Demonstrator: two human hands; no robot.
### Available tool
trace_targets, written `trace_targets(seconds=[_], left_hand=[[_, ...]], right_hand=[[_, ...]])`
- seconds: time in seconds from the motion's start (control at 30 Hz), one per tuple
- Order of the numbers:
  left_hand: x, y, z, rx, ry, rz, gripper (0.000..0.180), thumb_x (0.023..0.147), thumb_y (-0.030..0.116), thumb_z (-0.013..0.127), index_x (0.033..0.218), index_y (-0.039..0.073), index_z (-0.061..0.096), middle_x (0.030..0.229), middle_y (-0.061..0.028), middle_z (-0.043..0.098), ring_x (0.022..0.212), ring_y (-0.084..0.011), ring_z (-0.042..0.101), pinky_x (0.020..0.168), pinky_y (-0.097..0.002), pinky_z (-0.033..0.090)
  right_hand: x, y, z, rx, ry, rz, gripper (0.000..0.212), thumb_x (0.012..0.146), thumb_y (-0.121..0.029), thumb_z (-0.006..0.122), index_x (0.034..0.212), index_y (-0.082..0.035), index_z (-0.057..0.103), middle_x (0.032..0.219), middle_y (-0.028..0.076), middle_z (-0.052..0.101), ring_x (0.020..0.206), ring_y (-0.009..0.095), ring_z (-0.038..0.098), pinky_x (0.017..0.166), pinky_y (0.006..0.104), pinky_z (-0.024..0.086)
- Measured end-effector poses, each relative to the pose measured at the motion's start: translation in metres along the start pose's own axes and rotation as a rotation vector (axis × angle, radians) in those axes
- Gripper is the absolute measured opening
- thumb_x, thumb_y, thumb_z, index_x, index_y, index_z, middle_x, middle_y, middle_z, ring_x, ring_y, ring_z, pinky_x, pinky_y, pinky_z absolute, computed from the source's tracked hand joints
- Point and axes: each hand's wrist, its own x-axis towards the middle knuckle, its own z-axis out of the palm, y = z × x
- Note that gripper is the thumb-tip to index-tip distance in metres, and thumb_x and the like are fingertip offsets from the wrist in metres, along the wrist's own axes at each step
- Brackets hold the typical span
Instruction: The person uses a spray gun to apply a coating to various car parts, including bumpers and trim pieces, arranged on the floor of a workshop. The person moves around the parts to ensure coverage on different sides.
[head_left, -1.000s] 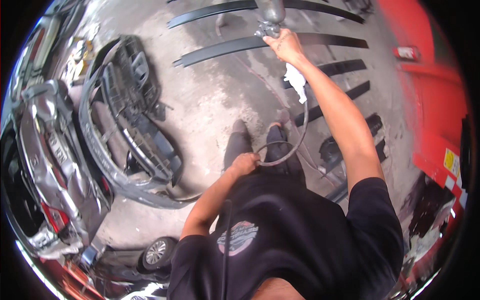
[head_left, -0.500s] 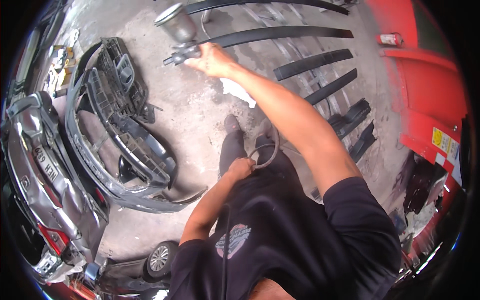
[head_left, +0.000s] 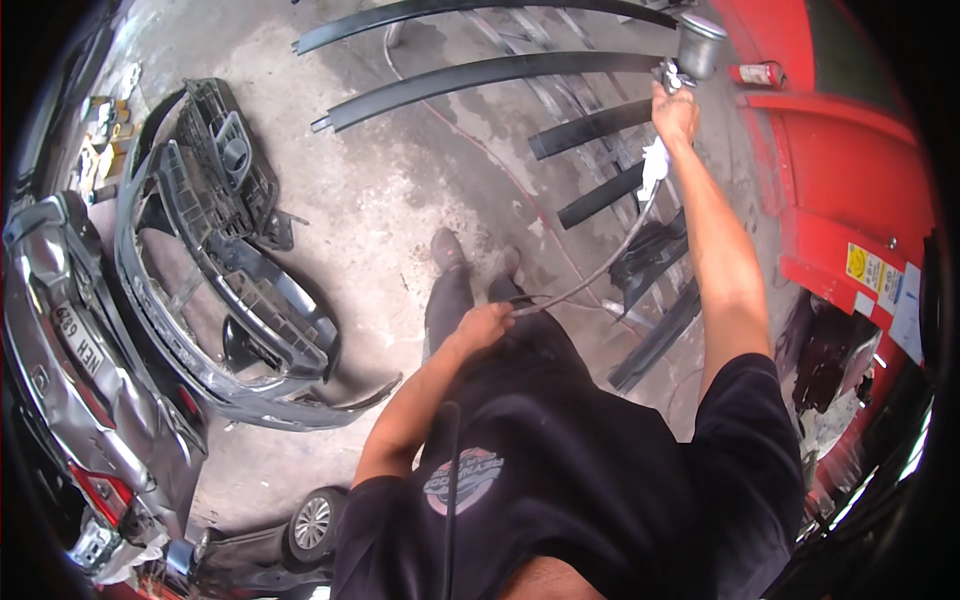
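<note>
From afar I have my right hand (head_left: 676, 116) wrapped round the spray gun (head_left: 701, 47), near the right end of the long strip (head_left: 490, 79), while my left hand (head_left: 486, 326), well apart, grips the hose (head_left: 628, 243) by the waist, presumably to keep its slack clear.

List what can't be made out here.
All head view:
Inside of the silver cylindrical metal cup: hidden by its walls.
Right end of a short black curved strip: behind the right hand.
Dark flexible hose within the left hand: covered by that hand.
Print on the yellow-and-white rectangular sticker: too small.
</note>
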Motion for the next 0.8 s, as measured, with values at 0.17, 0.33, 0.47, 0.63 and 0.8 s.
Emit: trace_targets(seconds=[0.17,0.33,0.47,0.63,0.8], left_hand=[[-0.018,-0.011,-0.007,0.073,-0.051,-0.093,0.021,0.093,0.025,0.063,0.107,0.01,0.07,0.099,-0.0186,0.072,0.1,-0.0386,0.068,0.087,-0.0502,0.053],[-0.058,-0.045,-0.005,0.102,-0.004,-0.193,0.017,0.091,0.024,0.065,0.102,0.014,0.071,0.096,-0.0165,0.073,0.099,-0.038,0.068,0.087,-0.0495,0.053],[-0.085,-0.074,0.016,0.076,0.109,-0.243,0.019,0.091,0.025,0.065,0.103,0.012,0.071,0.098,-0.0177,0.073,0.099,-0.0383,0.068,0.087,-0.0498,0.053],[-0.096,-0.066,0.015,0.018,0.121,-0.377,0.024,0.093,0.026,0.063,0.109,0.01,0.071,0.106,-0.0194,0.072,0.102,-0.0399,0.067,0.09,-0.05,0.053],[-0.095,-0.071,0.017,0.011,0.057,-0.338,0.036,0.094,0.029,0.063,0.119,0.004,0.068,0.111,-0.0236,0.07,0.108,-0.0422,0.064,0.093,-0.0496,0.05]], right_hand=[[-0.072,-0.043,0.001,0.231,-0.114,-0.003,0.04,0.088,-0.037,0.074,0.096,0.001,0.072,0.087,0.028,0.072,0.091,0.044,0.071,0.079,0.0498,0.054],[-0.175,-0.136,0.048,0.521,-0.348,-0.138,0.043,0.087,-0.04,0.073,0.106,-0.001,0.073,0.081,0.025,0.071,0.086,0.043,0.071,0.077,0.0488,0.054],[-0.242,-0.238,0.063,0.611,-0.617,-0.225,0.043,0.088,-0.041,0.073,0.108,-0.003,0.073,0.067,0.016,0.068,0.066,0.03,0.071,0.064,0.0444,0.052],[-0.291,-0.298,0.081,0.826,-0.71,-0.458,0.041,0.089,-0.038,0.072,0.115,-0.006,0.071,0.083,0.019,0.072,0.08,0.033,0.073,0.073,0.0439,0.054],[-0.287,-0.251,0.076,0.766,-0.722,-0.5,0.04,0.09,-0.038,0.072,0.117,-0.007,0.07,0.087,0.019,0.073,0.086,0.038,0.072,0.075,0.0432,0.054]])
